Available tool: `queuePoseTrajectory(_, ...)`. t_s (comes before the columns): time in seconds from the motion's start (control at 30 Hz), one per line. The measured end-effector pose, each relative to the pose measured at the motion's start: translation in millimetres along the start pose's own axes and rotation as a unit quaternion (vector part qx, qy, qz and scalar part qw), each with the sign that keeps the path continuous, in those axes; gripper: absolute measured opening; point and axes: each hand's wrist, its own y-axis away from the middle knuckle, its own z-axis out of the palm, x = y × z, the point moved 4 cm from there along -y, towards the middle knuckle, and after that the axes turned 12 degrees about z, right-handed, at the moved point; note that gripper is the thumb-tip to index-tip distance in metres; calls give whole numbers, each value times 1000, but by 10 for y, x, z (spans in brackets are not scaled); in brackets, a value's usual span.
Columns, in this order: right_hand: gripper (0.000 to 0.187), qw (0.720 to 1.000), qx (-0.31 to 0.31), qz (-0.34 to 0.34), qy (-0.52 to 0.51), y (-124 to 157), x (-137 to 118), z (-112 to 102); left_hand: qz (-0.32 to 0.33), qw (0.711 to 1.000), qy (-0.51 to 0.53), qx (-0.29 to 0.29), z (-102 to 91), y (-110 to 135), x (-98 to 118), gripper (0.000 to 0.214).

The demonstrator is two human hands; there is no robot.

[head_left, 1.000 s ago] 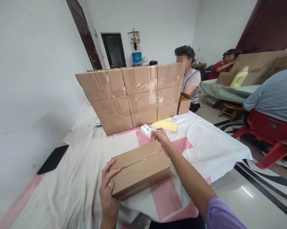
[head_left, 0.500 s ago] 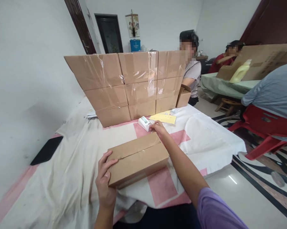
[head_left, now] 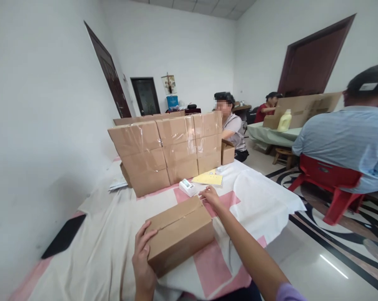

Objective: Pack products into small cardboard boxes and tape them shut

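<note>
A closed cardboard box (head_left: 179, 234) with a seam along its top lies on the cloth in front of me. My left hand (head_left: 143, 255) grips its left end, fingers over the top edge. My right hand (head_left: 210, 197) is just beyond the box's far right corner, fingers curled together; whether anything is between them I cannot make out. A small white carton (head_left: 186, 187) with a printed label lies to the left of my right fingers, and a yellow sheet (head_left: 209, 179) lies behind them.
A wall of stacked, taped cardboard boxes (head_left: 176, 148) crosses the table. A black flat object (head_left: 64, 236) lies on the left. One person (head_left: 234, 129) sits behind the wall; another (head_left: 348, 138) sits right on a red chair (head_left: 330, 171). A yellow bottle (head_left: 284, 120) stands on the farther table.
The view has tilted upward, showing more of the room. My right hand has drawn back from the small white carton, leaving a gap. My left hand still holds the box.
</note>
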Motion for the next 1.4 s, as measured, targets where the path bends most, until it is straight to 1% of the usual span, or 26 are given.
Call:
queuePoseTrajectory(0.1,55,998,-3,-42,-43,397,-227,-267,-16,1000,7,2,-21,3,-36,39)
queuePoseTrajectory(0.13,60,997,-4,-55,-55,531,-322,-337,-21,1000,8,-6,-32,-1,-43,38)
queuePoseTrajectory(0.2,63,994,-11,-85,-71,803,-526,-420,-25,999,-3,-32,-65,-23,-45,36)
queuePoseTrajectory(0.27,59,989,-35,-121,-75,1078,-716,-412,-12,997,-35,-65,-108,-65,-11,35)
queuePoseTrajectory(0.3,57,986,-51,-138,-75,1210,-790,-378,5,995,-61,-82,-129,-93,27,34)
queuePoseTrajectory(0.33,55,983,-65,-152,-74,1335,-843,-331,24,990,-96,-100,-145,-122,79,32)
queuePoseTrajectory(0.4,54,979,-83,-169,-73,1554,-882,-220,58,971,-186,-138,-156,-176,213,29)
queuePoseTrajectory(0.5,52,976,-88,-187,-62,1833,-794,-50,86,931,-306,-181,-130,-230,470,30)
queuePoseTrajectory(0.53,50,976,-93,-190,-55,1924,-733,5,98,921,-329,-183,-118,-237,573,31)
queuePoseTrajectory(0.6,47,974,-112,-193,-44,2118,-579,104,134,912,-351,-162,-102,-224,809,29)
queuePoseTrajectory(0.67,42,972,-133,-194,-24,2328,-400,184,168,919,-332,-130,-98,-157,1062,24)
queuePoseTrajectory(0.7,39,970,-147,-195,-7,2434,-311,217,176,928,-302,-125,-93,-103,1182,23)
queuePoseTrajectory(0.8,28,958,-193,-199,70,2705,-79,304,172,957,-178,-155,-47,109,1478,25)
queuePoseTrajectory(0.83,24,952,-205,-204,98,2768,-25,327,171,961,-151,-158,-37,175,1555,23)
queuePoseTrajectory(0.93,20,939,-217,-219,152,2853,55,384,188,966,-129,-123,-43,300,1703,8)
queuePoseTrajectory(0.97,19,937,-220,-221,157,2853,62,403,195,966,-124,-116,-47,317,1725,4)
queuePoseTrajectory(1.03,20,938,-227,-218,146,2827,68,438,204,964,-122,-117,-52,328,1743,4)
queuePoseTrajectory(1.17,21,942,-230,-209,125,2762,100,489,224,954,-164,-115,-78,320,1766,5)
queuePoseTrajectory(1.23,18,941,-233,-204,136,2748,147,511,207,957,-171,-114,-84,317,1759,4)
queuePoseTrajectory(1.3,16,939,-233,-200,153,2745,209,528,170,964,-164,-120,-76,323,1732,2)
queuePoseTrajectory(1.37,15,938,-232,-198,164,2743,262,535,143,969,-160,-124,-63,346,1702,6)
queuePoseTrajectory(1.4,14,938,-232,-197,167,2734,274,531,144,969,-161,-122,-60,363,1695,8)
